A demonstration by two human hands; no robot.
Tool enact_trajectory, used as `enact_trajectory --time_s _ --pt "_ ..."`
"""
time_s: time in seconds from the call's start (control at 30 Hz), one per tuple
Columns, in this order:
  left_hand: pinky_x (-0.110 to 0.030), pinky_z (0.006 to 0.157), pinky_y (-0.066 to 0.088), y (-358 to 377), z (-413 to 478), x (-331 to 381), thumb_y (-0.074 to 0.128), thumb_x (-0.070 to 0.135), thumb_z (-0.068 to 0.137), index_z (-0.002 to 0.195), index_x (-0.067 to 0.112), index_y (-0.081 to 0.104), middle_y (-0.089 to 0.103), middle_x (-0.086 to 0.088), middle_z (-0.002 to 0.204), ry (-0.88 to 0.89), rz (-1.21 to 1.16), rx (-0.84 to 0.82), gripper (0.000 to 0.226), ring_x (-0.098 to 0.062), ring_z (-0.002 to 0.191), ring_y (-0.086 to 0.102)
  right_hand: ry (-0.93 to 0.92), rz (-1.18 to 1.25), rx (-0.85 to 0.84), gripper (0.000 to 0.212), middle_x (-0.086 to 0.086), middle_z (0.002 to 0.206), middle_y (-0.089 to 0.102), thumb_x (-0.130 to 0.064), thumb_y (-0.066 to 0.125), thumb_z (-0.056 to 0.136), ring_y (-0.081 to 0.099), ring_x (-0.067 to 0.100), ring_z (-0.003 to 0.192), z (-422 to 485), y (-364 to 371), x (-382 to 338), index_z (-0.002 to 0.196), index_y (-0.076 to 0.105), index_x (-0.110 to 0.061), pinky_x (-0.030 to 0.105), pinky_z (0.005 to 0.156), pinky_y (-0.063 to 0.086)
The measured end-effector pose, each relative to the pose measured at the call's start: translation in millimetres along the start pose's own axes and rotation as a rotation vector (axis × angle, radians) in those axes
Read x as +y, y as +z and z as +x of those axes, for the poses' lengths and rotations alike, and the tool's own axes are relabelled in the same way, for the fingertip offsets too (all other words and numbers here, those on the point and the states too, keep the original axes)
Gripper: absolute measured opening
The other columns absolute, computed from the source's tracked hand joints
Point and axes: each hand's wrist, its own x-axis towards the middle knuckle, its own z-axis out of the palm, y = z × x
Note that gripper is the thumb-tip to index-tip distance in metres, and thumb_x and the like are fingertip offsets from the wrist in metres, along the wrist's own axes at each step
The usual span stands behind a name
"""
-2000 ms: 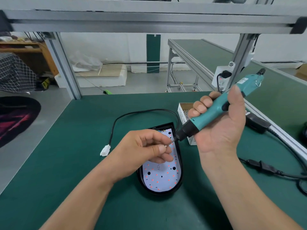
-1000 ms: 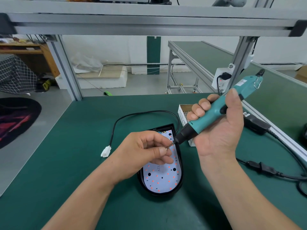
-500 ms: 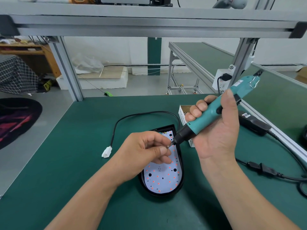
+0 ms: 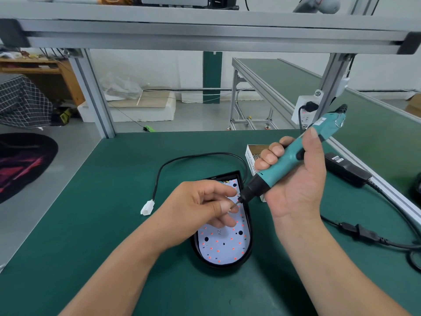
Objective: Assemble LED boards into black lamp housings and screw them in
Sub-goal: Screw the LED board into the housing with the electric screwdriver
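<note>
Left hand (image 4: 200,208): pinches screw (image 4: 232,209) at bit.
Right hand (image 4: 293,179): grasps screwdriver (image 4: 284,165), tail toward 2 o'clock.
Advice: seat screw squarely before lowering to LED board (image 4: 224,245).

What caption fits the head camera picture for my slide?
Left hand holds a screw to the tip of the teal screwdriver in the right hand, over the LED board in its black housing.

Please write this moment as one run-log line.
left hand: pinches screw at bit tip | right hand: grips electric screwdriver | LED board: lying in black housing | stage: screw not yet driven
</note>
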Motion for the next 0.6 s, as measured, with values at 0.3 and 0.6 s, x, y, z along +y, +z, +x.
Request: enact_trajectory --time_s 0.3,0.6 --pt "-0.029 0.071 0.063 -6.0 0.5 -1.0 0.056 0.002 0.107 0.123 0.015 0.071 0.081 -0.006 0.106 -0.022 0.043 0.035 0.026 -0.027 0.088 0.080 -0.001 0.017 -0.003 0.037 0.002 0.075 0.048 -0.050 0.063 0.099 0.047 0.017 0.063 0.3 -1.1 1.5 0.086 0.059 -0.015 0.028 0.059 0.041" --pt "-0.027 0.065 0.058 -8.1 -1.0 -2.7 0.069 0.005 0.094 0.119 0.022 0.074 0.078 0.000 0.106 -0.016 0.163 0.000 0.030 -0.020 0.084 0.077 -0.013 0.070 -0.002 0.039 0.002 0.075 0.048 -0.051 0.063 0.099 0.048 0.017 0.063 1.1 -2.0 -1.8 0.086 0.060 -0.014 0.028 0.059 0.042"
